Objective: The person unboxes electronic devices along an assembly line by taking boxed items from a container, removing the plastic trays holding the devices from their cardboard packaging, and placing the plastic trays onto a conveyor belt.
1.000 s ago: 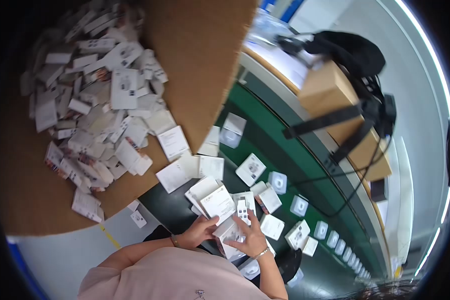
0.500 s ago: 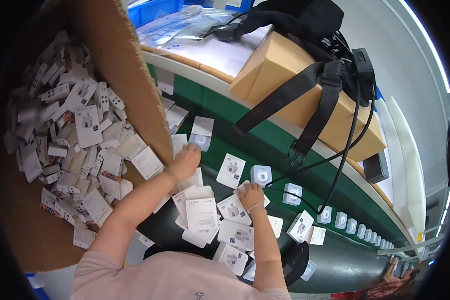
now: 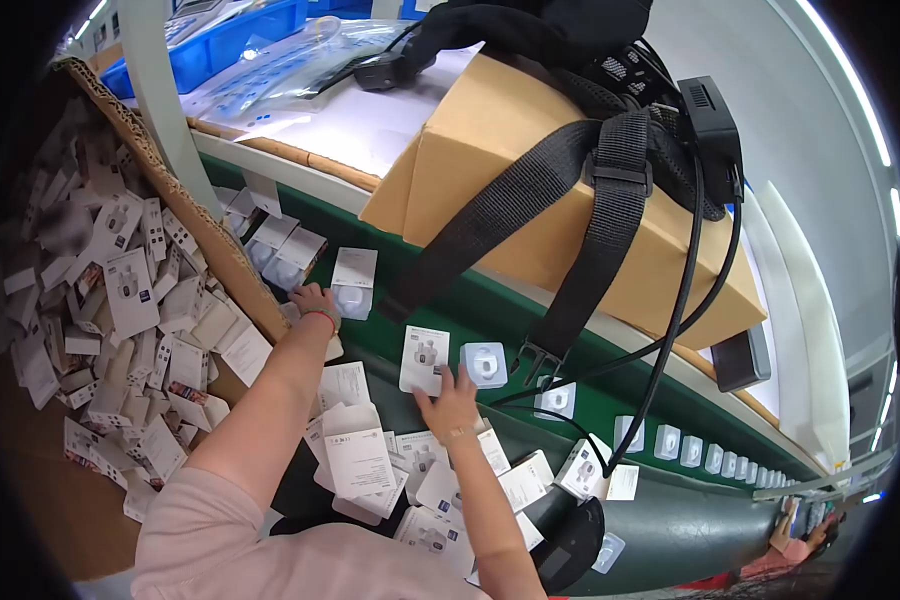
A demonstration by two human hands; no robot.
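My left hand (image 3: 315, 303) reaches to the far side of the work surface, beside clear plastic trays (image 3: 282, 268) and a white box with its flap up (image 3: 352, 285). Its fingers are partly hidden, and whether they hold anything cannot be made out. My right hand (image 3: 450, 405) has its fingers spread at the lower edge of a white box printed with earbuds (image 3: 425, 358). A plastic tray with a round part (image 3: 484, 365) lies just right of that box. Between my arms is a pile of open white boxes (image 3: 361, 462).
A large carton (image 3: 160, 190) full of small white boxes stands at the left. Straps and cables hang from a brown box (image 3: 530, 130) on the shelf. Plastic trays (image 3: 667, 441) line the green belt. Another person (image 3: 785, 550) is at the far right.
The view has swung right. My left hand has moved farther out toward the trays at the carton's edge. My right hand has shifted from the box pile to the printed box.
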